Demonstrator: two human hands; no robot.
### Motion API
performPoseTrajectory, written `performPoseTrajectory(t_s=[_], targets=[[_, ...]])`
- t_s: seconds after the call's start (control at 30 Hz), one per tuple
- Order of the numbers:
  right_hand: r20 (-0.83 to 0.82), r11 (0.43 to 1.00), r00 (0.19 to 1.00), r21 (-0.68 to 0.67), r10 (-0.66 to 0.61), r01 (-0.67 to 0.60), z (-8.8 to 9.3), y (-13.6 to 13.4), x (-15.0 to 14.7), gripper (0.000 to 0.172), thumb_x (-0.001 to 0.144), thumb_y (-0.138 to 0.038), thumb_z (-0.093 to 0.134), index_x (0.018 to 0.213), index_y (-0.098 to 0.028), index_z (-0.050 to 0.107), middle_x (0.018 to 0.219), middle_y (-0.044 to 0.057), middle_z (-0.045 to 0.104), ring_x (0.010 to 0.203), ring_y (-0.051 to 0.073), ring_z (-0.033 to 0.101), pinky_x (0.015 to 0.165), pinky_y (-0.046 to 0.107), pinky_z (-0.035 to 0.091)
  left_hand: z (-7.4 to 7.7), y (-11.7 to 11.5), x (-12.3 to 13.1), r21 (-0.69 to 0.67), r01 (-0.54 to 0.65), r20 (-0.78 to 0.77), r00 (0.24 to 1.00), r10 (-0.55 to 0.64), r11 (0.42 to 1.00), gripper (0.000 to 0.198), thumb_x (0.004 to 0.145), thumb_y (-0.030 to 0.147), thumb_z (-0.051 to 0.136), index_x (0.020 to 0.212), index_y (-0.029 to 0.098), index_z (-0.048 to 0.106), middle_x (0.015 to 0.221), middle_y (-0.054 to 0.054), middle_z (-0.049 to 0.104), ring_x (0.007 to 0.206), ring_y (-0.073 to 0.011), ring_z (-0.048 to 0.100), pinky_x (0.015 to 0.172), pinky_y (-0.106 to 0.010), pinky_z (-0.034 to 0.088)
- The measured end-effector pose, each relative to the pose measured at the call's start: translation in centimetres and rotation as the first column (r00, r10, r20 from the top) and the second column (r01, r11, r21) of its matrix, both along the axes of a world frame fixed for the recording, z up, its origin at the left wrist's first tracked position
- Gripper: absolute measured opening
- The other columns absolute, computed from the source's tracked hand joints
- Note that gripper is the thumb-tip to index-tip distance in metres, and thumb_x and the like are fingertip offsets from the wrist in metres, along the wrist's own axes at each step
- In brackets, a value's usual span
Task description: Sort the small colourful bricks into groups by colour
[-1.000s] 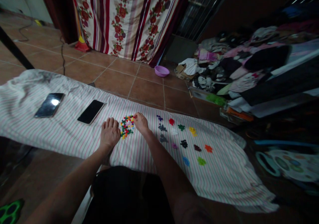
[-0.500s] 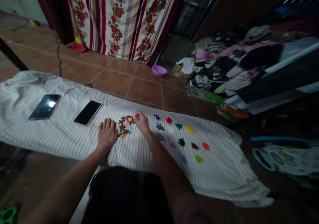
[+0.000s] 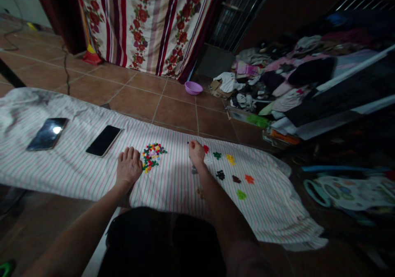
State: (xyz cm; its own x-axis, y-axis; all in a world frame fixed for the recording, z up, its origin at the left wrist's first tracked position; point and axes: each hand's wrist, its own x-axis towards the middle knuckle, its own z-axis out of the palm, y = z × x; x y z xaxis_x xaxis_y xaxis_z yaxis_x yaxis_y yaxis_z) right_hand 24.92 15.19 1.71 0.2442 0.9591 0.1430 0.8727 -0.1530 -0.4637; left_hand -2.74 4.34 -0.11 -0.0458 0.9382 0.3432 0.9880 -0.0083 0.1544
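Note:
My left hand (image 3: 128,166) lies palm down on the striped cloth, fingers stretched out, at the left edge of a mixed heap of small coloured pieces (image 3: 151,158). My right hand (image 3: 196,153) is closed, fingers curled together, above the left side of several single-colour piles. Whatever it pinches is hidden. Just right of it lies a red pile (image 3: 206,148), then a green pile (image 3: 217,155) and a yellow pile (image 3: 230,159). Nearer me are a black pile (image 3: 220,175), a brown pile (image 3: 236,179), an orange pile (image 3: 249,179) and a lime pile (image 3: 241,195). My forearm covers other piles.
Two phones, one dark and shiny (image 3: 47,134) and one black-screened (image 3: 104,140), rest on the striped cloth (image 3: 173,178) to the left. Beyond its far edge, a purple basin (image 3: 193,88) stands on the tiled floor. Heaped clothes (image 3: 277,73) fill the right background.
My right hand has moved right, from the mixed heap with a red piece at its fingertips to the sorted piles. My left hand stays by the heap. The view has shifted slightly.

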Motion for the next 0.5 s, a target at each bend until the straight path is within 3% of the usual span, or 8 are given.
performPoseTrajectory(t_s=[0.27,0.5], targets=[[0.094,0.984,0.98,-0.017,-0.174,0.177,0.6,0.1,5.8,0.028,0.089,-0.025,0.048,0.107,-0.021,0.069,0.099,0.006,0.072,0.09,0.017,0.064,0.079,0.026,0.043,-0.3,0.0,-0.1,-0.008,0.0,0.01,1.0,0.0,1.0,0.036,0.086,0.025,0.04,0.115,0.014,0.06,0.135,-0.019,0.056,0.132,-0.0344,0.044,0.106,-0.05,0.033],[0.14,0.98,0.972,-0.045,-0.188,0.196,0.6,0.0,8.1,0.033,0.088,-0.019,0.046,0.109,-0.02,0.071,0.1,0.008,0.072,0.092,0.017,0.064,0.08,0.026,0.044,0.1,-0.1,0.1,-0.017,-0.011,0.007,1.0,0.011,1.0,0.035,0.088,0.024,0.037,0.112,0.013,0.06,0.134,-0.018,0.056,0.132,-0.034,0.044,0.106,-0.048,0.034]])
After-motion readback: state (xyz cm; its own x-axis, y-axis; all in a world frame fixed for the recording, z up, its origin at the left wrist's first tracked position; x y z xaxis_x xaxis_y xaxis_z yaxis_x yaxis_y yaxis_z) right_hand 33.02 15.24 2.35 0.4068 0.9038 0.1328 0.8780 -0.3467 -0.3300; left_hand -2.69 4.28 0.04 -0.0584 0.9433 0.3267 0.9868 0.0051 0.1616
